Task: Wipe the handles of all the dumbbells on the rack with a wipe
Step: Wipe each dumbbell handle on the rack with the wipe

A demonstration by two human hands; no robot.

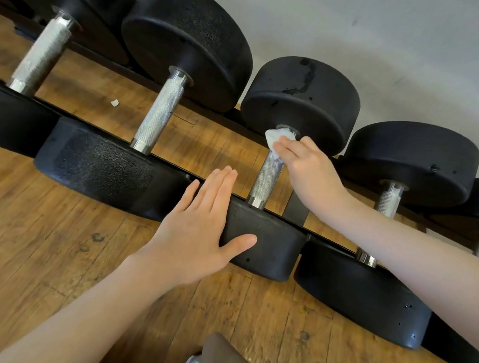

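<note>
Centrally, the right hand (302,161) grips a crumpled white wipe (275,139) around the top of a knurled handle (266,181), just under the rear head (301,99) of the third dumbbell from the frame's left. Left hand (197,230) lies flat, fingers straight, on that dumbbell's near head (267,243), thumb spread across its face, holding nothing, apparently steadying it. Lower half of this handle is bare metal, not yet under the wipe. Outward: two larger dumbbells toward upper left, handles (159,113) and (40,54) exposed; another handle (388,198) to the right, partly behind the right forearm; one more at the far right edge, mostly cut off. All sit on a dark rack rail (174,167) over wood flooring (48,250). A small white scrap (114,103) lies on the floor between the two left handles. Risks, as judgement: the wipe is bunched small, so knurling could snag and shed bits of it; a stroke stopping short would leave the lower collar uncleaned; hard twisting could roll the dumbbell if the flat left hand slips.
</note>
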